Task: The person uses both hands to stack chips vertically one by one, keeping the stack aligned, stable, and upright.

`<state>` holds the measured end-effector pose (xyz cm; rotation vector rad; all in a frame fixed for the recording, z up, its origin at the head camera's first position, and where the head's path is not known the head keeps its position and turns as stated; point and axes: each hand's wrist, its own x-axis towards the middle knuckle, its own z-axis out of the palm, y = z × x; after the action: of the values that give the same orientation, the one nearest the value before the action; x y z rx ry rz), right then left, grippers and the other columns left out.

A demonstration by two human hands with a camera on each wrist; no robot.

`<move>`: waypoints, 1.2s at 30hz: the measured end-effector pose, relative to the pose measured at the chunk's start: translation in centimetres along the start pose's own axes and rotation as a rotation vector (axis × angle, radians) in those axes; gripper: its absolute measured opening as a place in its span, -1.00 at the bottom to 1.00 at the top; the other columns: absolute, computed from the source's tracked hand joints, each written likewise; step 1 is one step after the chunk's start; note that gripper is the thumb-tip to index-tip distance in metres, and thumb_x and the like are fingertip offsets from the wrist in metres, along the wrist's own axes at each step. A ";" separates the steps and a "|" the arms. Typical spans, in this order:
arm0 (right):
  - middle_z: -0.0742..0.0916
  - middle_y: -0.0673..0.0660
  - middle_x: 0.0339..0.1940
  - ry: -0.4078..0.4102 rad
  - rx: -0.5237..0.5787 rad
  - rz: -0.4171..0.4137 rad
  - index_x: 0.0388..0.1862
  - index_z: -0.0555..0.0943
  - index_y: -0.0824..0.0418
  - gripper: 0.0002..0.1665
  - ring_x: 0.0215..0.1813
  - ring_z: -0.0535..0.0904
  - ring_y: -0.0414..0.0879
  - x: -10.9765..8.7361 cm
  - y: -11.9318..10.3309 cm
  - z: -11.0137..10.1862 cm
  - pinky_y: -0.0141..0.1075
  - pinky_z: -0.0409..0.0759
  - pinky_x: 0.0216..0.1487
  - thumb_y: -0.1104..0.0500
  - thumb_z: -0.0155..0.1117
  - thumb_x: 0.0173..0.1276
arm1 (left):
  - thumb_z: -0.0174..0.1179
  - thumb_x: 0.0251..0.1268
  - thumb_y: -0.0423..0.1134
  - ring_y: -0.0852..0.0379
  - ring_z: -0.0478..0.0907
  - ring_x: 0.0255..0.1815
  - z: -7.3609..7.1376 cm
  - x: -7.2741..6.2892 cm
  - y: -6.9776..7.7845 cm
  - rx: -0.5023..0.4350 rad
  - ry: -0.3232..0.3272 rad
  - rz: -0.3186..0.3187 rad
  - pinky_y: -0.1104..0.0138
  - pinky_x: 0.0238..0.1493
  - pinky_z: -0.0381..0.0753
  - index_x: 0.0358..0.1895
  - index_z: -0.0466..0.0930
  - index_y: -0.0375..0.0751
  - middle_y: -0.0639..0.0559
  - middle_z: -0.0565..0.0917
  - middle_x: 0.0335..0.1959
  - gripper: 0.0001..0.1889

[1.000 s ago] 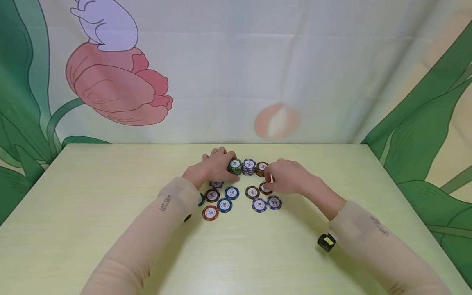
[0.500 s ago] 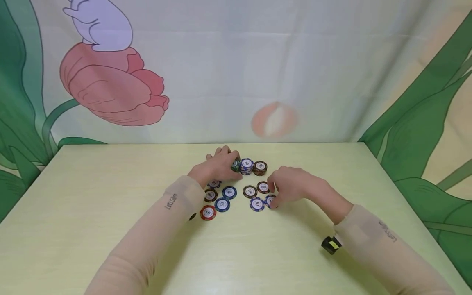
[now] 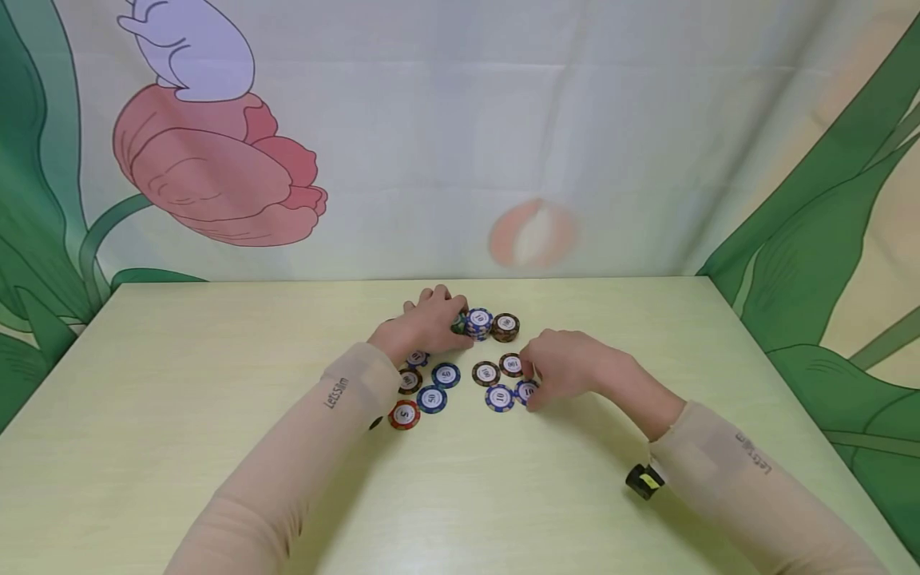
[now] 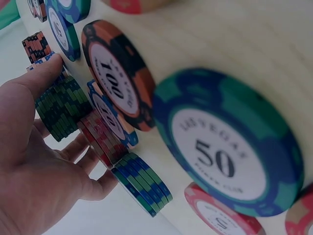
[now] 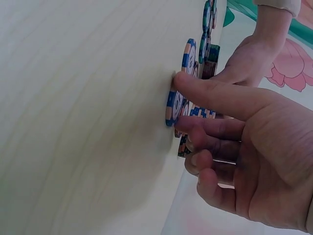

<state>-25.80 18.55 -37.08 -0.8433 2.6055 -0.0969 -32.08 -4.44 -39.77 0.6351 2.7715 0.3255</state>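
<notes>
At the back of the table my left hand point(image 3: 427, 323) holds the green poker chip stack point(image 4: 63, 107), thumb in front and fingers behind. Those fingers also reach behind a red stack point(image 4: 103, 137) and a blue-green stack point(image 4: 144, 181). Beside the green stack stand a blue-and-white stack point(image 3: 479, 322) and a dark brown stack point(image 3: 506, 327). Thumb and index finger of my right hand point(image 3: 568, 363) pinch the edges of a blue "10" poker chip point(image 3: 527, 390) that lies flat. Left of it is another blue "10" chip point(image 3: 499, 398); two "100" chips lie just behind.
Loose chips lie in front of my left hand, among them a "50" chip point(image 3: 432, 398) and a red "5" chip point(image 3: 405, 414). A printed cloth point(image 3: 402, 160) hangs behind the table's back edge. Black camera gear point(image 3: 644, 481) sits at my right wrist.
My right hand has come forward from the "100" chip near the brown stack to the blue "10" chip and taken its edges. My left hand has stayed at the stacks.
</notes>
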 end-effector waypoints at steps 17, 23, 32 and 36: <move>0.54 -0.08 -0.57 0.007 -0.086 -0.016 -0.43 0.51 0.09 -0.78 -0.53 0.33 -0.18 -0.1 -0.8 0.8 -0.25 0.27 -0.49 0.13 0.42 0.06 | 0.24 0.46 0.11 -0.25 0.20 0.41 0.2 -0.2 0.2 0.005 0.007 0.010 -0.25 0.35 0.20 0.51 0.32 -0.08 -0.29 0.28 0.42 -0.32; 0.58 -0.04 -0.48 0.024 -0.022 0.012 -0.26 0.57 0.16 -0.74 -0.50 0.39 -0.16 -0.3 -0.3 0.4 -0.24 0.35 -0.47 0.10 0.37 0.10 | 0.23 0.46 0.11 -0.25 0.19 0.40 0.4 -0.1 0.1 0.014 0.014 0.010 -0.26 0.35 0.21 0.52 0.32 -0.07 -0.28 0.29 0.42 -0.32; 0.64 -0.02 -0.46 0.133 0.012 0.013 -0.03 0.59 0.21 -0.56 -0.47 0.49 -0.13 0.6 0.4 0.0 -0.21 0.46 -0.41 0.01 0.42 0.18 | 0.24 0.46 0.10 -0.23 0.21 0.38 0.5 -0.3 0.2 0.017 0.029 0.004 -0.25 0.33 0.21 0.52 0.33 -0.05 -0.26 0.32 0.37 -0.34; 0.62 -0.01 -0.49 0.174 0.012 0.010 0.02 0.57 0.24 -0.51 -0.50 0.47 -0.14 1.2 0.4 0.0 -0.22 0.43 -0.44 0.01 0.42 0.20 | 0.24 0.46 0.10 -0.22 0.22 0.37 0.4 -0.4 0.4 0.021 0.033 0.003 -0.26 0.33 0.21 0.51 0.34 -0.04 -0.25 0.33 0.36 -0.34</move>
<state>-26.90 18.17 -37.55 -0.8525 2.7666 -0.1914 -31.40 -4.20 -39.93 0.6451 2.8086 0.3111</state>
